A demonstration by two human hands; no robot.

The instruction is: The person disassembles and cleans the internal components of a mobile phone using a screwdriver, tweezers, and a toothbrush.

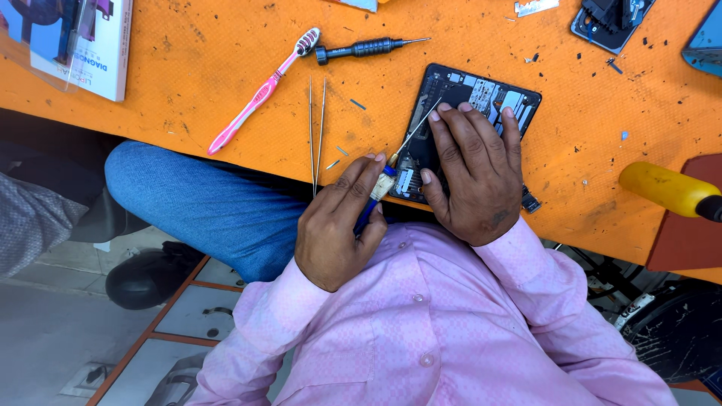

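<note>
An opened dark phone point(485, 96) with its back cover off lies on the orange table point(188, 68) near the front edge, its inner parts showing. My right hand point(475, 177) rests flat on it, fingers spread over its middle, and hides much of it. My left hand point(335, 222) is shut on a thin screwdriver point(412, 137) with a blue handle. The shaft slants up and to the right, and its tip is at the phone's upper left part.
Left of the phone lie metal tweezers point(317, 135), a pink toothbrush point(259, 94) and a black screwdriver point(361, 49). A yellow-handled tool point(665, 188) is at the right. Another opened device point(609, 22) sits top right, and a printed box point(83, 45) top left. Small bits are scattered about.
</note>
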